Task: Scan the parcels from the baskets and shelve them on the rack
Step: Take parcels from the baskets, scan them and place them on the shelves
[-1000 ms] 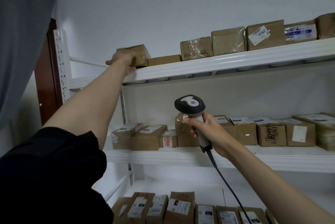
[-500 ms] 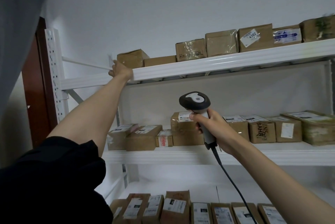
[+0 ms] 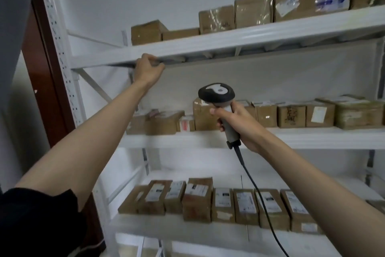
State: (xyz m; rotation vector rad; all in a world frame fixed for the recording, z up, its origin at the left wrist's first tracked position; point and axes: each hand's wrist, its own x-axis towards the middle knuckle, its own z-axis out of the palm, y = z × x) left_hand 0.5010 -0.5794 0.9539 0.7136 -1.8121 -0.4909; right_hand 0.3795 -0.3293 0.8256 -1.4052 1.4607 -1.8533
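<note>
A brown cardboard parcel [image 3: 145, 32] stands at the left end of the white rack's top shelf [image 3: 229, 40], beside a low flat box. My left hand [image 3: 148, 68] is just below that shelf's front edge, fingers loosely curled, holding nothing and apart from the parcel. My right hand [image 3: 239, 123] grips the grey handle of a barcode scanner [image 3: 216, 93]. Its black head is raised in front of the middle shelf, and its cable [image 3: 256, 190] hangs down to the lower right.
More taped parcels line the top shelf to the right. The middle shelf [image 3: 312, 138] and the lower shelf [image 3: 166, 227] each carry a row of labelled boxes. A dark brown door frame [image 3: 41, 65] stands left of the rack's perforated upright [image 3: 60, 52].
My left hand let go of the leftmost top-shelf parcel and dropped from it to below the shelf's front edge. The camera tilted down, bringing the lower shelf into view. The scanner stays gripped.
</note>
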